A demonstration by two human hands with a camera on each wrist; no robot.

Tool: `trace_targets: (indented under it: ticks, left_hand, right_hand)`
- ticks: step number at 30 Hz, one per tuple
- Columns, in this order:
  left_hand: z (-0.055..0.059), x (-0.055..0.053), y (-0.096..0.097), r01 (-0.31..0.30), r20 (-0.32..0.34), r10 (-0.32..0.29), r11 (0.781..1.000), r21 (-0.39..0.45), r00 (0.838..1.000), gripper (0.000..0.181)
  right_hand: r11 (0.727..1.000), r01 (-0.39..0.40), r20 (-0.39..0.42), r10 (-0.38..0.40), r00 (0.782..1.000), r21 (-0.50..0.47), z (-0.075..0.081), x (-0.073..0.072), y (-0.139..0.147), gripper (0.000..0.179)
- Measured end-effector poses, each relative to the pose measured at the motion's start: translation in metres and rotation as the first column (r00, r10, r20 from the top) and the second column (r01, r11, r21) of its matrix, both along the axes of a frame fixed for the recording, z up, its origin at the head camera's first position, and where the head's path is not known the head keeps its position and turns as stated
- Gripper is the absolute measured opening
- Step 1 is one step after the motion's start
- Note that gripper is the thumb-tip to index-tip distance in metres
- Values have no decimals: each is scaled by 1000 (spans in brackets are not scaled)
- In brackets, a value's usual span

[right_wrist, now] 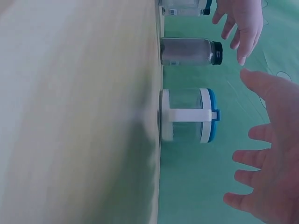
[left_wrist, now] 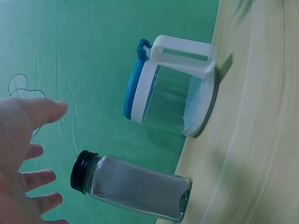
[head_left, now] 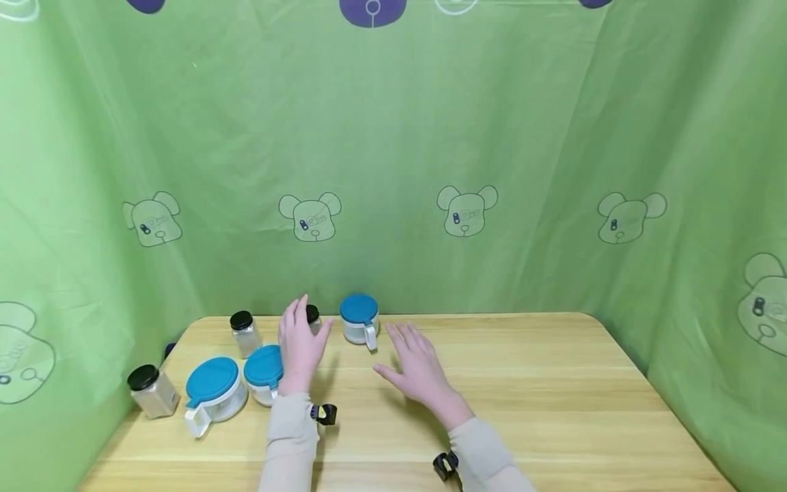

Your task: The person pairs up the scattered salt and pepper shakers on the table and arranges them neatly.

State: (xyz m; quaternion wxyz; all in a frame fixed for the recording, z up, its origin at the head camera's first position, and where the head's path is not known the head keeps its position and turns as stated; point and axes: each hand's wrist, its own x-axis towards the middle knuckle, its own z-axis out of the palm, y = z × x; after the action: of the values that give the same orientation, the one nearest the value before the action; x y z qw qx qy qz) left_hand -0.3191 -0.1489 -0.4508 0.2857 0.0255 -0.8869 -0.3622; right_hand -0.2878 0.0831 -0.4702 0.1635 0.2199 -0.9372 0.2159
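My left hand [head_left: 301, 345] hovers above the table with its fingers extended and holds nothing. Partly behind it stands a glass jar with a black lid [head_left: 313, 316]; the left wrist view shows the whole glass jar [left_wrist: 140, 186] upright on the table. Just right of that is a clear canister with a blue lid and white handle [head_left: 359, 318], whose handle [right_wrist: 189, 115] faces the right wrist camera. To the right of this canister, my right hand [head_left: 418, 365] is held with spread fingers, touching nothing.
On the left stand a large blue-lidded canister [head_left: 214, 386], a smaller blue-lidded one [head_left: 264, 369] partly covered by my left arm, and two black-lidded jars [head_left: 246, 335] [head_left: 154, 393]. A green curtain [head_left: 393, 137] surrounds the wooden table [head_left: 553, 396] at the back and sides.
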Motion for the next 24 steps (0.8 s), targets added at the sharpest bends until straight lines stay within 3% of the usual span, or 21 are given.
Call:
trace_targets:
  ticks: [5, 12, 16, 20, 24]
  left_hand:
    - [0, -5, -3, -6, 35, 5, 1000, 14, 999, 74]
    - [-4, -14, -6, -25, 149, 23, 1000, 11, 989, 82]
    - [-3, -16, -8, -47, 224, 45, 999, 4, 974, 86]
    - [0, -16, -11, -55, 312, 63, 998, -35, 948, 88]
    - [1, -17, -14, -54, 355, 81, 995, -84, 931, 87]
  right_hand:
    - [1000, -2, 8, 2, 1000, 10, -1, -6, -7, 81]
    - [999, -3, 40, 2, 999, 32, -2, -15, -15, 84]
    - [1000, -13, 21, 13, 1000, 20, -3, -20, -19, 83]
    - [1000, -24, 30, 24, 999, 0, -3, -23, -23, 83]
    - [1000, -17, 58, 16, 998, 11, -1, -29, -25, 84]
